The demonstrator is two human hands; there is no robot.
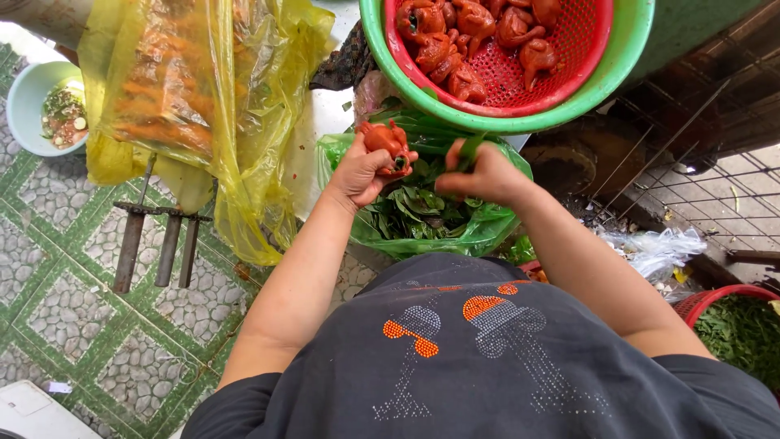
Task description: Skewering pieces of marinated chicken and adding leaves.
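Observation:
My left hand (358,171) grips a small reddish marinated bird (385,141) above a green plastic bag of leaves (422,213). My right hand (485,173) pinches a folded green leaf (470,152) right beside the bird. Just beyond both hands stands a green basin (617,57) holding a red perforated basket (585,41) with several more reddish birds (463,36).
A yellow plastic bag (187,106) covers orange food at the upper left, with metal handles (154,244) below it. A pale bowl of scraps (45,106) sits at far left on the green-patterned tile floor (73,325). A red basket of greens (739,325) stands at right by a wire grate (707,187).

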